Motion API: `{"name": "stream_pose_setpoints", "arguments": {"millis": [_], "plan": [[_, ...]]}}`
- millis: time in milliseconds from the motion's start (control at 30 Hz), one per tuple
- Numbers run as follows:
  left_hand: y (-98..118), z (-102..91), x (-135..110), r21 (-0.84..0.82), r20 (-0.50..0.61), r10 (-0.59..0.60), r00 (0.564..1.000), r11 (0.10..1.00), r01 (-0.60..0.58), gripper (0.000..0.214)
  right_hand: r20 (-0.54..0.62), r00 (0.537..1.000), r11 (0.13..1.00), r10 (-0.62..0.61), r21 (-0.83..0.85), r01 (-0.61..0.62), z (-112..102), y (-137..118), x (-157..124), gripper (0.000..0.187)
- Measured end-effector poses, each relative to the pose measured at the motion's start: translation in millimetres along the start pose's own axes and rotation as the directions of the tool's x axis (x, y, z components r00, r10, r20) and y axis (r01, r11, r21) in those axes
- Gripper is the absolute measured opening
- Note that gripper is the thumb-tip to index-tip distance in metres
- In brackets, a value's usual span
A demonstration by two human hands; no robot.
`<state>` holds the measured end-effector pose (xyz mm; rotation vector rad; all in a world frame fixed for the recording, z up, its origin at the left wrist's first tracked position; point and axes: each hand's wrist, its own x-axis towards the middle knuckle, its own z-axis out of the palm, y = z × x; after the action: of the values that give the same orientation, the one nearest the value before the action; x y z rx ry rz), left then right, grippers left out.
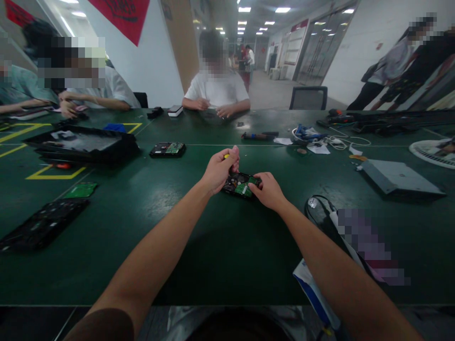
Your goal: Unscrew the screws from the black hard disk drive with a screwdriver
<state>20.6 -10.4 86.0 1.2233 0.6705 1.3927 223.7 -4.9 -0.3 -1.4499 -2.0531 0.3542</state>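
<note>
Hard drive, laid flat with its green board up near the middle of the table, is held steady by the right hand pinching its right end, while a yellow-topped screwdriver is gripped upright over it in the closed left hand.

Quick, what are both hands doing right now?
Left hand: closed around a yellow-topped screwdriver, held over the hard drive.
Right hand: closed on the hard drive's edge, holding it on the table.
</note>
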Motion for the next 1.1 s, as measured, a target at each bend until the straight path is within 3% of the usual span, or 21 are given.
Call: {"name": "stream_pose_setpoints", "arguments": {"millis": [233, 400, 667, 867, 967, 1100], "plan": [[-2, 10.9, -5, -0.033, -0.088, 0.018, 0.996, 0.999, -0.021, 0.047, 0.007, 1.000, 1.000, 0.013, -0.014, -0.013, 0, 0, -1, 0.041], [-4, 10.5, -7, -0.068, -0.138, 0.034, 0.990, 0.997, -0.043, 0.035, 0.018, 1.000, 1.000, 0.008, 0.007, -0.008, 0, 1, -1, 0.042], [-7, 4.2, -2, -0.022, -0.137, 0.047, 0.990, 0.998, -0.050, 0.030, 0.022, 0.999, 1.000, 0.026, 0.016, -0.026, -1, 0, -1, 0.040], [1, -1.9, -1, 0.122, -0.048, 0.033, 0.998, 0.992, -0.027, 0.029, 0.033, 0.999, 0.999, 0.027, 0.020, -0.028, -2, -2, -1, 0.039], [2, -2.9, -1, 0.087, -0.026, 0.024, 0.999, 0.996, -0.021, 0.025, 0.028, 0.999, 1.000, 0.023, 0.008, -0.023, -3, -3, -1, 0.040], [-1, -3.1, 2, 0.009, -0.085, -0.015, 0.996, 1.000, 0.016, 0.022, 0.025, 0.999, 1.000, 0.021, 0.007, -0.021, -3, -2, -1, 0.040]]}}
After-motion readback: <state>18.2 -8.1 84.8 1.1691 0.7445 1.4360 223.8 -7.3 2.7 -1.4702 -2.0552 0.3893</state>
